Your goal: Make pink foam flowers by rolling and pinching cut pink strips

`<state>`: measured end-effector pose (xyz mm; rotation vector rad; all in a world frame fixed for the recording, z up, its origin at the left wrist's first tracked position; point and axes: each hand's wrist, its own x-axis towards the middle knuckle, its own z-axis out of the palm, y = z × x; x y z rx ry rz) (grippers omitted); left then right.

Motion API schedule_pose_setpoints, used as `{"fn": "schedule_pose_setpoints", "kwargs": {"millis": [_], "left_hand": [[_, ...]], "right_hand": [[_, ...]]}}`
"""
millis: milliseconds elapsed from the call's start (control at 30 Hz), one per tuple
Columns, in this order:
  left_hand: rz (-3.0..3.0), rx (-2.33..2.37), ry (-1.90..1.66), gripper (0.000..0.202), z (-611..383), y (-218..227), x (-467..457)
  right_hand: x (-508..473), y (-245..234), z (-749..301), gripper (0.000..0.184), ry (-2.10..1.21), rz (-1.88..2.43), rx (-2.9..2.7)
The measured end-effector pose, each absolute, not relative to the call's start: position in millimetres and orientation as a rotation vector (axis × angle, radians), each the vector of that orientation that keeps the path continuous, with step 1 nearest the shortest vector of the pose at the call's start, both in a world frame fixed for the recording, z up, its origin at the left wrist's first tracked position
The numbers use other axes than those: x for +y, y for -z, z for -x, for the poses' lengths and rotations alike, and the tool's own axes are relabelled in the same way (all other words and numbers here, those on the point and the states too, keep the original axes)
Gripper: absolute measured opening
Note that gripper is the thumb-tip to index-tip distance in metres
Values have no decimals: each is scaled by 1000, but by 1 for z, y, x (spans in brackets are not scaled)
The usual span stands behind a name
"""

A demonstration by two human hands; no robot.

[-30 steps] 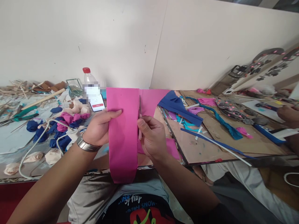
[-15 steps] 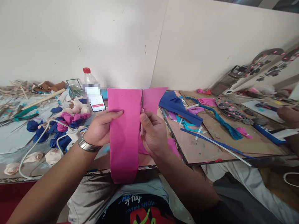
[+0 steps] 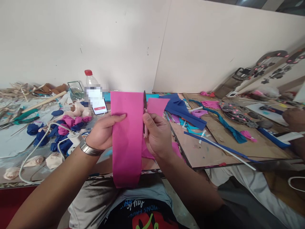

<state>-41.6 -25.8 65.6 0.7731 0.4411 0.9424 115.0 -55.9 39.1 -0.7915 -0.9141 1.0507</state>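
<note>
My left hand [image 3: 102, 129] pinches a long pink cloth strip [image 3: 127, 143] by its left edge, thumb in front and fingers behind. The strip hangs over the table's front edge toward my lap. My right hand [image 3: 157, 135] is closed around small scissors [image 3: 145, 108], their blades pointing up along the strip's right edge. Beyond the blades stands a smaller pink cloth piece [image 3: 157, 106], set apart from the strip by a gap at the top. Its lower part is hidden behind my right hand. More pink cloth [image 3: 175, 151] lies on the table beneath.
To the left are rolled fabric flowers [image 3: 63, 127], a white cable [image 3: 23, 162], a phone [image 3: 99, 106], a red-capped bottle [image 3: 89, 78] and green-handled pliers [image 3: 26, 118]. Blue cloth scraps [image 3: 176, 106] and a white stick [image 3: 228, 151] lie right. Another person's hand [image 3: 294, 117] is at far right.
The scissors stand more upright, and a gap now separates the smaller pink piece from the strip. That piece has dropped slightly. My left hand has barely moved.
</note>
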Motion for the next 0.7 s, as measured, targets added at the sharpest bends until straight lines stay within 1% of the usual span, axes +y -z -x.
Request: {"fn": "schedule_pose_setpoints", "kwargs": {"millis": [67,233,367,467,600,700], "left_hand": [[-789,442,-947,27,42,-64,-24],[-865,480,-988,19,46,-59,-11],[-951,478,-1114,29,47,-64,-4],[-991,448,-1244,36,49,-74,-3],[-1015,397,-1468,36,57,-92,2],[-1054,259,-1660,37,69,-112,13]], "right_hand": [[-53,-39,-115,39,-1079,778,-898],[-41,-34,-116,40,-1154,721,-822],[-35,-27,-117,47,-1223,786,-790],[-34,-20,-114,50,-1238,790,-843],[-38,-18,-108,51,-1343,782,-895],[-46,-25,-112,55,-1410,789,-1005]]}}
